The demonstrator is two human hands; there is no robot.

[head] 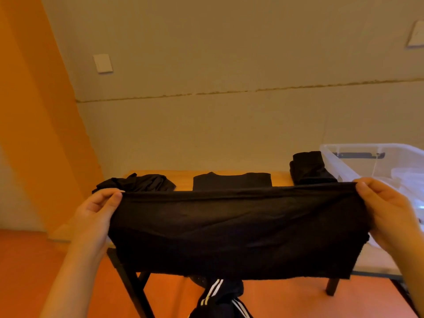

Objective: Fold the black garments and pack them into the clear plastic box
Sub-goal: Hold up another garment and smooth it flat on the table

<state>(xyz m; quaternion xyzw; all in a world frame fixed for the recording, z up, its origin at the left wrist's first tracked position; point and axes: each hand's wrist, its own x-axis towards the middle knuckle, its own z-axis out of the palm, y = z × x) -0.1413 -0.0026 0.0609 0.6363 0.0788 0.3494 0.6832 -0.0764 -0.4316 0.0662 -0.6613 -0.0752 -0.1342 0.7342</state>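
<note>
Holding a soft black garment (234,228) taut above the wooden table (181,174): left hand (96,214) and right hand (387,210) pinching its folded upper corners. Folded shirt (231,181), crumpled cloth (142,182), folded stack (309,168) behind; clear box (358,157) at right.

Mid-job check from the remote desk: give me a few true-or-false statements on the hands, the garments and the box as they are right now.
1. Both hands hold one black garment stretched between them. True: left hand, right hand.
2. The clear plastic box stands at the table's left end. False: it is at the right.
3. A folded black shirt lies flat mid-table. True.
4. The crumpled black garment is inside the box. False: it lies on the wooden table, at the left.
5. A folded black bundle sits beside the box. True.
</note>
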